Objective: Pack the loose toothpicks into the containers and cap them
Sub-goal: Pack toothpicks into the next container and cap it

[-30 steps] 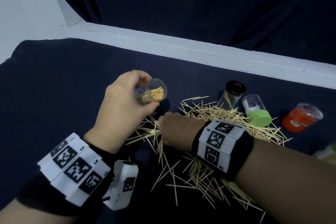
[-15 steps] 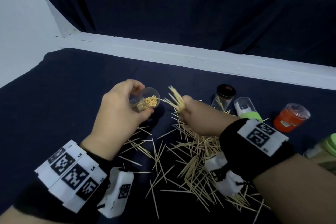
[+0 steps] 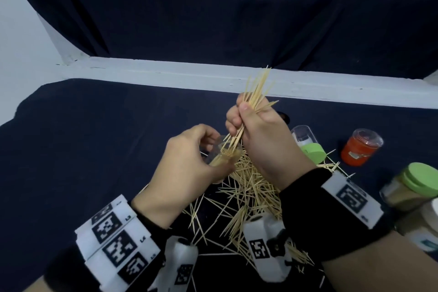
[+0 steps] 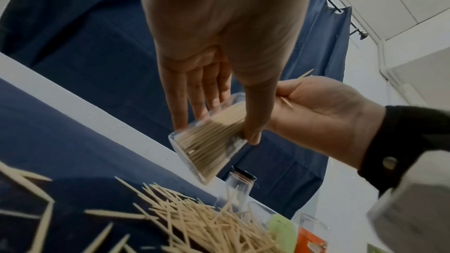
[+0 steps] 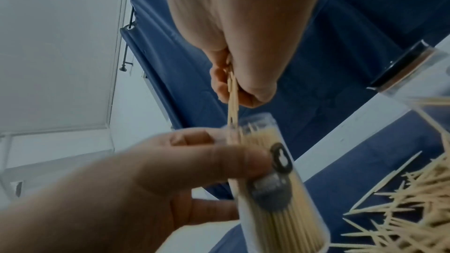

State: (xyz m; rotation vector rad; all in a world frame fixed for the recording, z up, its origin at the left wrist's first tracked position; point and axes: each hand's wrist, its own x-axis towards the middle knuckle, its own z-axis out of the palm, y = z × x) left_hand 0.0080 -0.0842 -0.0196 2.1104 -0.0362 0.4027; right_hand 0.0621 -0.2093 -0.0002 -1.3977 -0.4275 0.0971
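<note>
Our left hand [image 3: 187, 173] grips a clear container [image 4: 209, 147] partly filled with toothpicks. Our right hand [image 3: 263, 140] pinches a toothpick bundle [image 3: 254, 95], lower tips entering the container's mouth, above the loose pile [image 3: 248, 187] on the worktop [image 3: 94, 137].

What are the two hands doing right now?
Left hand: closed, holding the clear toothpick container.
Right hand: closed, pinching a bundle of toothpicks, lower tips at the container's mouth.
</note>
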